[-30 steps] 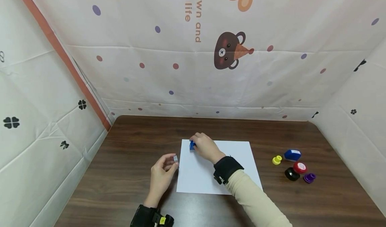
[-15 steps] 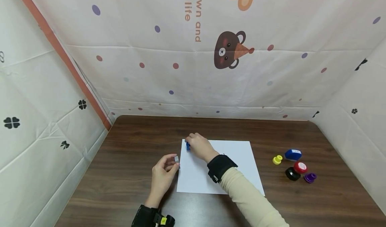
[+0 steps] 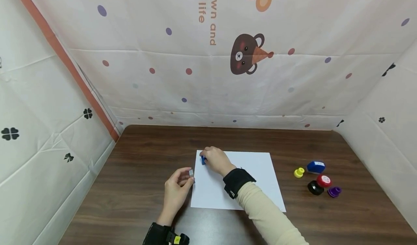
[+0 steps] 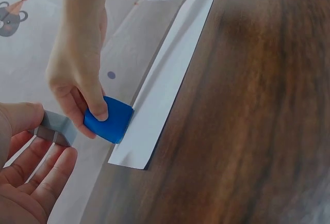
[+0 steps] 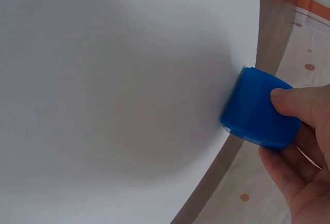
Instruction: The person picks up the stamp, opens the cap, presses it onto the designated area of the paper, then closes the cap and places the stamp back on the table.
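Note:
My right hand (image 3: 217,160) grips a blue stamp (image 5: 260,108) between thumb and fingers. The stamp's lower face meets the white paper (image 3: 236,187) near its far left corner; any mark beneath it is hidden. Just left of the paper, my left hand (image 3: 176,190) holds a small grey, see-through cap (image 4: 55,127) between thumb and fingers, above the table. Seen from the left wrist, the blue stamp stands against the sheet beyond the cap.
On the wooden table (image 3: 130,187), to the right of the paper, stand a yellow knobbed piece (image 3: 299,172), a blue block with a white label (image 3: 316,167), a red round piece (image 3: 324,181), a black round piece (image 3: 315,188) and a purple knobbed piece (image 3: 334,191). Printed cloth walls (image 3: 156,89) border the table.
My right hand has shifted left with the blue stamp to the paper's far left corner, then slightly nearer to me. My left hand has barely moved.

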A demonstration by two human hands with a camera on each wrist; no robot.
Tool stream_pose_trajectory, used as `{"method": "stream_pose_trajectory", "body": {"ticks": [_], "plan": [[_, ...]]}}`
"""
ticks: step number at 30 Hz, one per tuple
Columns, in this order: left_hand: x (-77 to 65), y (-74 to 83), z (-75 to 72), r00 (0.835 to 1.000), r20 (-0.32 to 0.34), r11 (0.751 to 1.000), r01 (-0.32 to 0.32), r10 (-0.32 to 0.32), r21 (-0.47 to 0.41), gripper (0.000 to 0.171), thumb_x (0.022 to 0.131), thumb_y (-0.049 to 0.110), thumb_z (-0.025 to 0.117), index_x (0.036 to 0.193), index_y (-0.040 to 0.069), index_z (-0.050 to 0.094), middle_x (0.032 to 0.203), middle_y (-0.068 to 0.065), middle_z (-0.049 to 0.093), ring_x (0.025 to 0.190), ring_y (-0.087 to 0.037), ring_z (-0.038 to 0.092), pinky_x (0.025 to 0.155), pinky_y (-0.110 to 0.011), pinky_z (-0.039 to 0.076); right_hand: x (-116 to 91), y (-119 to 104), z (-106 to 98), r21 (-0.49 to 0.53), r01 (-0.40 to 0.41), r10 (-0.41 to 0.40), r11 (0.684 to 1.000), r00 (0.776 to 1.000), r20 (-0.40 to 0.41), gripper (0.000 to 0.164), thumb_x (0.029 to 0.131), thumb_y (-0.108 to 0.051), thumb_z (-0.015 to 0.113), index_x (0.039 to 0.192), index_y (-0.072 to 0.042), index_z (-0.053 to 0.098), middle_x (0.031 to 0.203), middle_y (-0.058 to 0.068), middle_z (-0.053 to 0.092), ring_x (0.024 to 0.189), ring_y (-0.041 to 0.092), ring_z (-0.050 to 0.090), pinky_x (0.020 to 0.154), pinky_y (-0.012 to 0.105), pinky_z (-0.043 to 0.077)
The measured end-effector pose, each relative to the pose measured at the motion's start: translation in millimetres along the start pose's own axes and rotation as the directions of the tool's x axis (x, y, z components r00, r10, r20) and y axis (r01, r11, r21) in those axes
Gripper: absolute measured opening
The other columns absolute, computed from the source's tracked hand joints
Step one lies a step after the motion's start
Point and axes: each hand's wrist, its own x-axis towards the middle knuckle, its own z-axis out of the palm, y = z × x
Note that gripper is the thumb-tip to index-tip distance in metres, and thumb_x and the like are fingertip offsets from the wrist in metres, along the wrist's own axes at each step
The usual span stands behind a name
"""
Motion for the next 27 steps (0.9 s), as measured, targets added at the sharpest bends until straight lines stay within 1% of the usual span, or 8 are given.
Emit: {"method": "stream_pose_trajectory", "body": {"ticks": [7, 17, 22, 27], "plan": [[-0.6, -0.7, 0.0, 1.0, -0.003, 1.0, -0.006, 0.006, 0.009, 0.03, 0.077, 0.005, 0.072, 0.106, 0.01, 0.064, 0.09, -0.003, 0.066, 0.078, -0.014, 0.066, 0.067, -0.019, 0.055, 1.3, -2.8, -3.0, 0.009, -0.025, 0.025, 1.0, 1.0, 0.009, 0.02, 0.079, -0.011, 0.072, 0.099, -0.012, 0.071, 0.097, 0.003, 0.069, 0.09, 0.018, 0.065, 0.079, 0.027, 0.054], [0.7, -1.7, 2.7, 1.0, 0.005, 1.0, -0.001, 0.001, -0.023, 0.029, 0.078, 0.006, 0.072, 0.105, 0.007, 0.064, 0.09, -0.005, 0.065, 0.079, -0.015, 0.065, 0.068, -0.019, 0.055, 3.9, -4.7, -3.7, 0.014, -0.068, 0.068, 0.998, 0.997, 0.027, 0.017, 0.079, -0.011, 0.072, 0.096, -0.013, 0.072, 0.097, 0.002, 0.07, 0.089, 0.017, 0.066, 0.078, 0.028, 0.054], [0.7, -1.4, 3.2, 1.0, 0.009, 0.999, 0.009, -0.009, -0.031, 0.028, 0.078, 0.007, 0.072, 0.105, 0.01, 0.065, 0.09, -0.005, 0.065, 0.08, -0.015, 0.065, 0.068, -0.02, 0.055, 4.1, -3.9, -2.5, 0.029, -0.079, 0.078, 0.996, 0.997, 0.024, 0.018, 0.079, -0.011, 0.072, 0.097, -0.013, 0.072, 0.096, 0.002, 0.07, 0.088, 0.017, 0.066, 0.079, 0.028, 0.054], [0.2, -0.7, 3.4, 1.0, 0.008, 0.999, 0.023, -0.023, -0.034, 0.028, 0.078, 0.005, 0.072, 0.104, 0.013, 0.065, 0.091, -0.005, 0.065, 0.081, -0.015, 0.065, 0.068, -0.019, 0.055, 3.6, -3.3, -1.3, 0.047, -0.086, 0.085, 0.995, 0.996, 0.038, 0.019, 0.08, -0.011, 0.071, 0.099, -0.013, 0.072, 0.097, 0.002, 0.07, 0.09, 0.017, 0.066, 0.081, 0.028, 0.054]]}}
